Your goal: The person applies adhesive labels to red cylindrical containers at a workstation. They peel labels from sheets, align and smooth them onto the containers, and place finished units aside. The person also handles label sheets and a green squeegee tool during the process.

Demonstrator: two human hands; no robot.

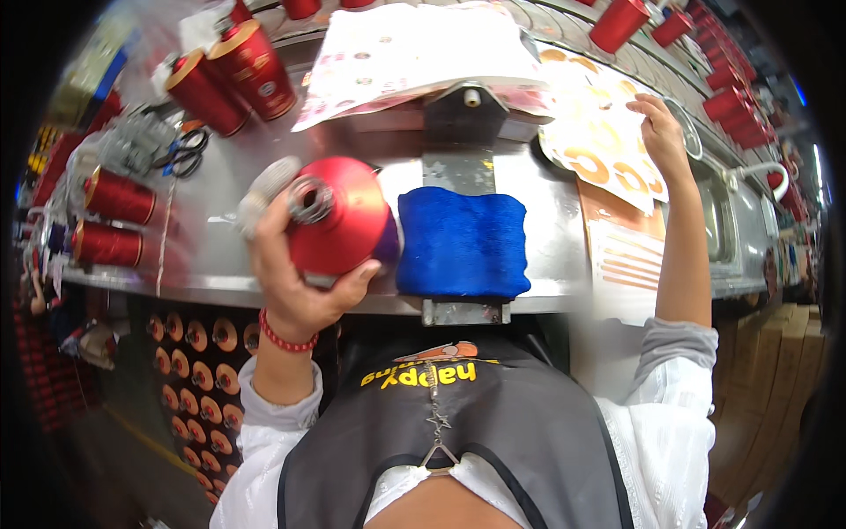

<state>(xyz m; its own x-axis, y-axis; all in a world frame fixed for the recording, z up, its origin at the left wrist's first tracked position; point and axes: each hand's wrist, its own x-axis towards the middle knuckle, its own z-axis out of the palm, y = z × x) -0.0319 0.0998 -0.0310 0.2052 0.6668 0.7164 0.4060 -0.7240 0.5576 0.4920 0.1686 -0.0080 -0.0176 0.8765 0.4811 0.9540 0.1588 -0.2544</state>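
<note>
My left hand (295,282) is shut around a large cone of red thread (339,212), holding it up over the metal machine table (211,194) just left of a blue cloth pad (461,242). My right hand (663,132) reaches far up to the right, fingers touching a printed sheet with orange ring shapes (599,132) that lies on the machine top. It grips nothing that I can see.
Two red thread cones (231,75) stand at the upper left, two more (115,220) lie at the left edge, with black scissors (185,154) between. A row of red spools (731,88) lines the upper right. A white printed sheet (414,48) covers the top centre.
</note>
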